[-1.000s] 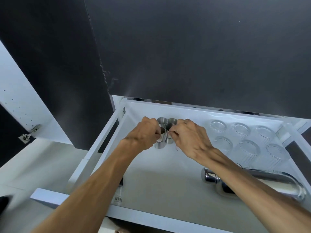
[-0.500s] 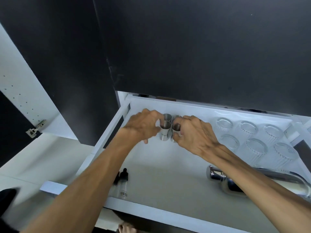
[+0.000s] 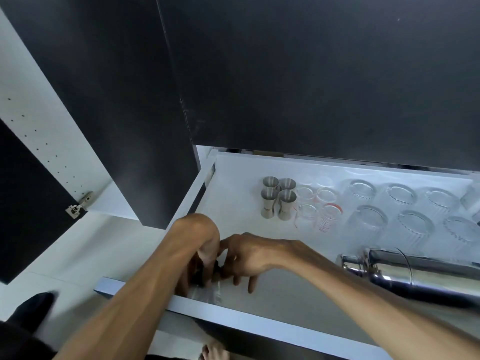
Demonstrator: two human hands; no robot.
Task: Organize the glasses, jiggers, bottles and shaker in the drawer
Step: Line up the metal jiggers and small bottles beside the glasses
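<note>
The white drawer (image 3: 259, 324) is pulled out below me. At its front left corner lie small clear bottles (image 3: 207, 292) with dark caps. My left hand (image 3: 200, 245) and my right hand (image 3: 254, 258) meet over them, fingers closed around the caps; the hands hide most of the bottles. Several steel jiggers (image 3: 279, 201) stand in a tight square at the back. Small measuring glasses (image 3: 319, 207) with red marks stand beside them, then several ribbed glasses (image 3: 400, 211) upside down. A steel shaker (image 3: 415, 276) lies on its side at the front right.
A dark cabinet front (image 3: 311, 74) hangs over the drawer's back edge. At the left a dark door stands open on a metal hinge (image 3: 78, 206) against a white side panel. Bare drawer floor lies between the hands and the jiggers.
Both hands have let go of the jiggers at the back and come to the front left corner, onto the small bottles. The jiggers now stand alone in a square.
</note>
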